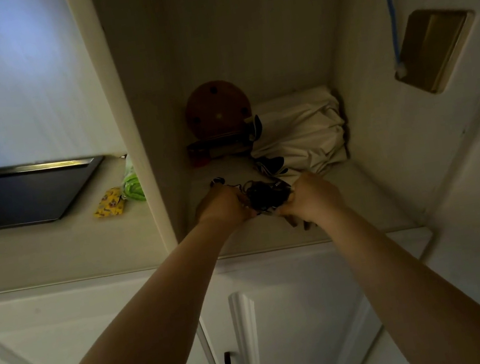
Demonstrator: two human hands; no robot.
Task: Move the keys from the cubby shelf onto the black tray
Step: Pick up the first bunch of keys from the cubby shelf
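Observation:
A dark bunch of keys (264, 194) with cords lies on the floor of the cubby shelf (361, 193), near its front. My left hand (222, 207) closes on the bunch from the left and my right hand (309, 197) closes on it from the right. Both arms reach into the cubby. The black tray (22, 196) lies on the counter to the left, outside the cubby's side wall, and looks bare in the part I see.
A cream cloth bag (300, 133) fills the cubby's back right. A round wooden board (216, 107) leans at the back with a dark flat item (217, 149) below it. A yellow packet (109, 203) and green bag (132, 182) lie beside the tray. Cabinet doors are below.

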